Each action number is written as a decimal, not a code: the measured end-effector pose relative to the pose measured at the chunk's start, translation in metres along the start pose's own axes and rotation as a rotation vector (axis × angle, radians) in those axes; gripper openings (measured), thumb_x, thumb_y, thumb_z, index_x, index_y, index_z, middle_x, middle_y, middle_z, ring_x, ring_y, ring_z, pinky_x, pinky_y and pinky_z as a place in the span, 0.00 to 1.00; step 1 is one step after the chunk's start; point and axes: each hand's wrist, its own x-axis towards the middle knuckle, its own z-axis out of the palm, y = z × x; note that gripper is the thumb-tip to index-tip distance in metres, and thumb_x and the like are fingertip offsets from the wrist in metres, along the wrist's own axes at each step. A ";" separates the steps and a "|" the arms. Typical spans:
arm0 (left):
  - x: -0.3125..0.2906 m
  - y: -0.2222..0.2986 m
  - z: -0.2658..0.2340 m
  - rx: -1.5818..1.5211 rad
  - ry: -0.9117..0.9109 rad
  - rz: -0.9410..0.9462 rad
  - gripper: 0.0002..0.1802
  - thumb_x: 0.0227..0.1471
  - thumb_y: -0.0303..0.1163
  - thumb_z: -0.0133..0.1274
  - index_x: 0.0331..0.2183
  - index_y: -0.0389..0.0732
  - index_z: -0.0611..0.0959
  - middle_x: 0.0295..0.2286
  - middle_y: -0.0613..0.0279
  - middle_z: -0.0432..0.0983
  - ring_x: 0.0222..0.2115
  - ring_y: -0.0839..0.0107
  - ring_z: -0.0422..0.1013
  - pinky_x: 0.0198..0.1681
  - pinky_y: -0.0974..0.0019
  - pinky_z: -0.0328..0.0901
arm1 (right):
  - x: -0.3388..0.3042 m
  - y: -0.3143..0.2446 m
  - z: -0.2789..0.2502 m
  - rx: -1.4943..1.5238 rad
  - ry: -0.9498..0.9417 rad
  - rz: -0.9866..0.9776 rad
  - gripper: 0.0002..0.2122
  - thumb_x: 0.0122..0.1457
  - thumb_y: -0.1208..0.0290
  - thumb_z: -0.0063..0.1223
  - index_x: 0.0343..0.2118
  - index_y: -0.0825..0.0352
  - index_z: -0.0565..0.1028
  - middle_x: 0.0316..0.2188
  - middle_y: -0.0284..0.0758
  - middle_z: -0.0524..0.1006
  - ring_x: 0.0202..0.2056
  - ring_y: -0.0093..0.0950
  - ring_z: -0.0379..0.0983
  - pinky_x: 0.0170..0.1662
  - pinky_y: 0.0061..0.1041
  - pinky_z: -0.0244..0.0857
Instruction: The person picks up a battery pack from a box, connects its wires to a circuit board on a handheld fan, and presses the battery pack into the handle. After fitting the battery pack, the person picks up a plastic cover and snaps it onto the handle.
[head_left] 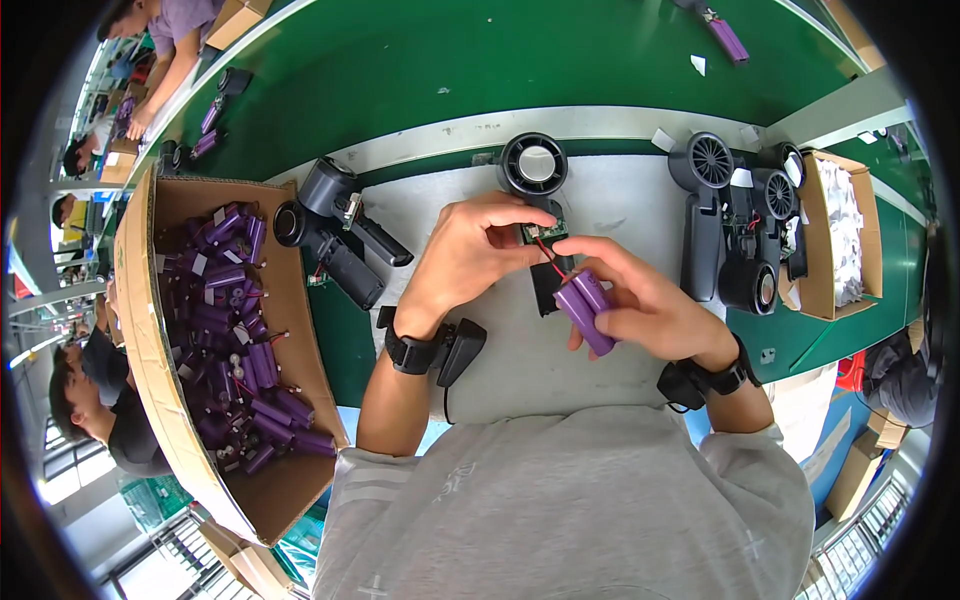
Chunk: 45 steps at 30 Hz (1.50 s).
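Note:
A purple battery pack [584, 309] of joined cylindrical cells is gripped in my right hand [650, 305], tilted over the work mat. Red and black wires [552, 256] run from it to a small green circuit board [541, 233]. My left hand [470, 248] is closed on that board, with thumb and forefinger at its edges. Beneath both hands lies a black handheld fan [533, 163], its round head toward the far side and its handle toward me. Part of the handle is covered by my fingers, and the exact wire joint is too small to make out.
At left stands a cardboard box [318, 400] of purple battery packs. Black fan housings [345, 235] lie beside it; more fans [703, 205] lie at right, near a carton [870, 235] of white pieces. A metal rail [620, 122] crosses behind the pale mat [620, 215]. Other people sit along the left.

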 end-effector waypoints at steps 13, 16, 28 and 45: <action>0.004 -0.007 -0.001 0.123 0.028 0.196 0.16 0.36 0.22 0.64 0.33 0.42 0.87 0.23 0.61 0.76 0.20 0.73 0.72 0.24 0.71 0.66 | 0.000 0.001 0.000 -0.352 0.090 -0.149 0.39 0.37 0.83 0.65 0.57 0.63 0.63 0.50 0.34 0.63 0.49 0.31 0.69 0.51 0.31 0.66; 0.004 -0.007 -0.001 0.110 0.032 0.183 0.15 0.36 0.22 0.64 0.33 0.42 0.87 0.23 0.61 0.76 0.19 0.73 0.72 0.23 0.71 0.65 | 0.001 0.001 -0.003 -0.571 0.131 -0.279 0.36 0.34 0.78 0.69 0.53 0.64 0.68 0.48 0.34 0.66 0.47 0.30 0.69 0.50 0.30 0.65; 0.002 -0.003 -0.004 0.150 -0.012 0.133 0.17 0.37 0.18 0.59 0.35 0.39 0.87 0.24 0.63 0.78 0.22 0.77 0.73 0.26 0.73 0.67 | 0.012 0.014 0.003 -0.736 0.308 -0.294 0.35 0.34 0.73 0.71 0.51 0.63 0.69 0.44 0.36 0.73 0.42 0.32 0.71 0.46 0.29 0.67; 0.001 0.005 -0.007 0.207 -0.024 0.132 0.16 0.41 0.22 0.60 0.37 0.42 0.86 0.21 0.57 0.75 0.17 0.70 0.69 0.21 0.69 0.62 | 0.023 0.026 0.010 -1.107 0.363 -0.491 0.32 0.36 0.77 0.71 0.49 0.67 0.68 0.47 0.39 0.71 0.48 0.37 0.69 0.50 0.32 0.68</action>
